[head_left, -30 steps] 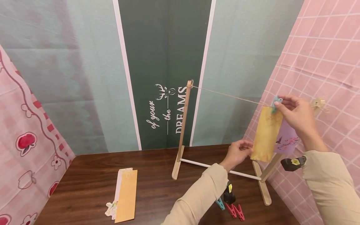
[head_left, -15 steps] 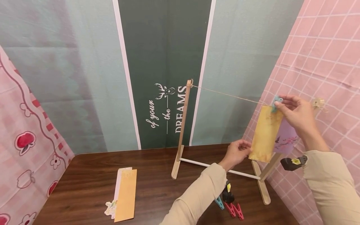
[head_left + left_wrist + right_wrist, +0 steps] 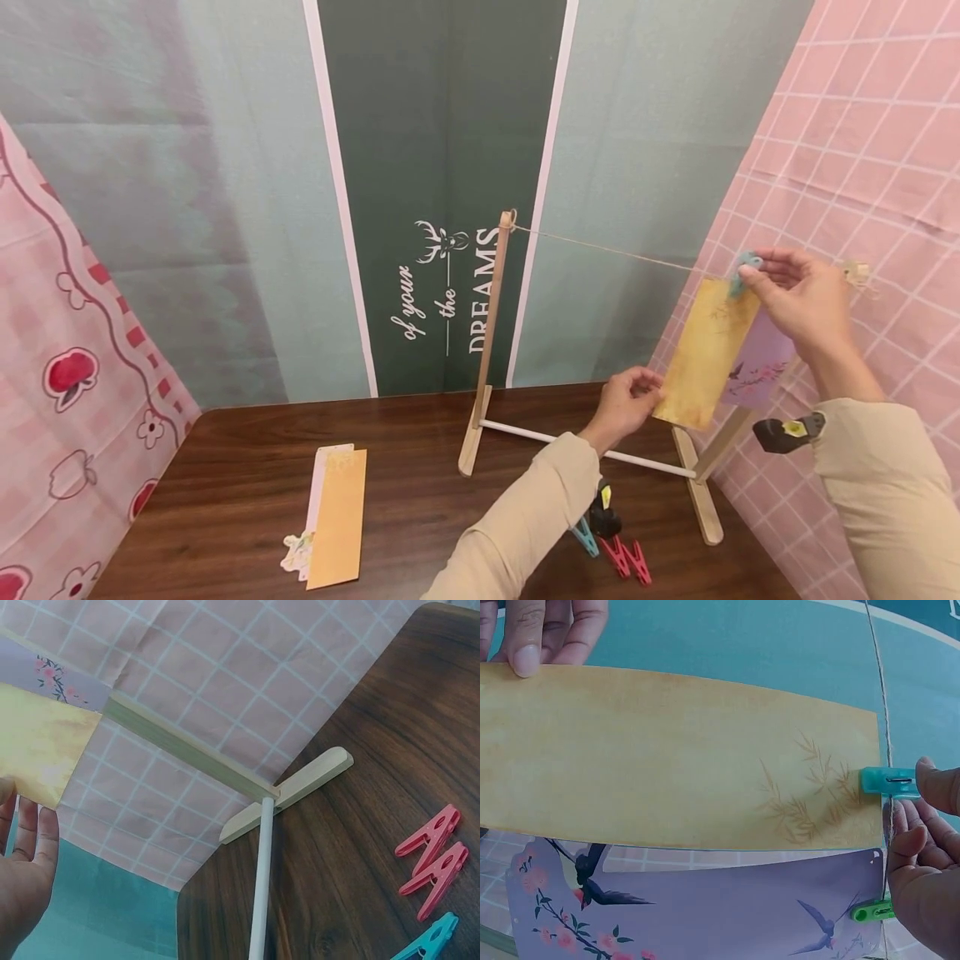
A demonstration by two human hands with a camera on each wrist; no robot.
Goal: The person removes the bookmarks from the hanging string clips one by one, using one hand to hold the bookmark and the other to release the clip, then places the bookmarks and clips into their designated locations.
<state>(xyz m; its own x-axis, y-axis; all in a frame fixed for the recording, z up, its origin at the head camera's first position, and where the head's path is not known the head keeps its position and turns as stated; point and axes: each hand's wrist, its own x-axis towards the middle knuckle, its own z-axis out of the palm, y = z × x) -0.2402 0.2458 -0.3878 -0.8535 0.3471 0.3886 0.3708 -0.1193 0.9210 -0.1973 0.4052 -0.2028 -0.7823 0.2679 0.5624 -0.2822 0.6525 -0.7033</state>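
1. The right hand (image 3: 806, 300) pinches a light-blue plastic clothespin (image 3: 874, 780) between thumb and fingers.
2. That clothespin sits on the top edge of a long yellow paper card with a faint brown bamboo-leaf print (image 3: 701, 358), where the thin beige twine (image 3: 600, 247) passes.
3. The left hand (image 3: 624, 404) holds the yellow card's side edge near its lower end, the thumb on one face. The card hangs tilted above the tabletop.
4. Beside it, partly behind in the head view, hangs a purple card with dark swallows and pink blossoms (image 3: 712, 904), held by a green plastic clothespin (image 3: 868, 911).
5. The twine runs between two pale wooden posts (image 3: 492, 308); a white rod (image 3: 517, 433) joins them low down.
6. On the dark-brown wooden table (image 3: 225, 500), two red plastic clothespins (image 3: 429, 838) lie near a second blue clothespin (image 3: 431, 941).
7. Well apart, toward the table's left, an orange-yellow card (image 3: 337, 525) overlaps a pale pink card (image 3: 317, 492), with a small white printed cut-out shape (image 3: 294, 554) showing at the lower end.
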